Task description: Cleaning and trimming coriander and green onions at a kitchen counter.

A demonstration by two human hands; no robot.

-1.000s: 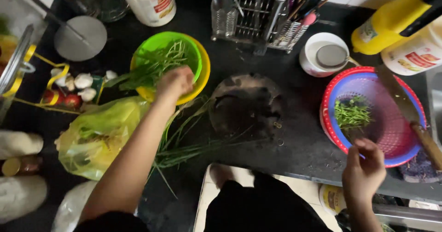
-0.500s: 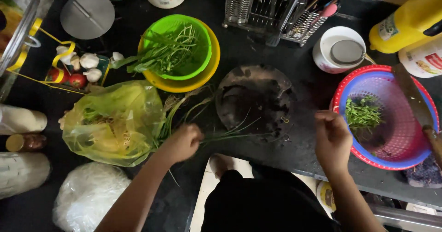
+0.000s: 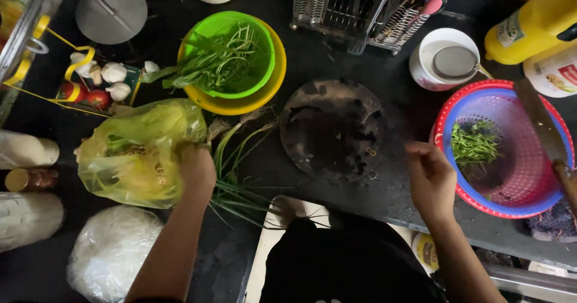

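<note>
The left hand (image 3: 195,169) hides its fingers against the yellow plastic bag (image 3: 141,153), grip unclear. The frame's edge crops a yellow bottle (image 3: 532,26) at right.

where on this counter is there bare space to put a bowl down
Bare counter shows between the round dark board and the pink basket, by the right hand. A smaller patch lies between the green bowl and the utensil rack. The left side is crowded around the yellow bag and left hand.

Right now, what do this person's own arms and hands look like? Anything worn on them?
Both forearms are bare, with no sleeves reaching into view. The left hand and right hand wear no gloves, and no rings, watch or bracelet show from this angle. The person's clothing lower down looks dark.
</note>
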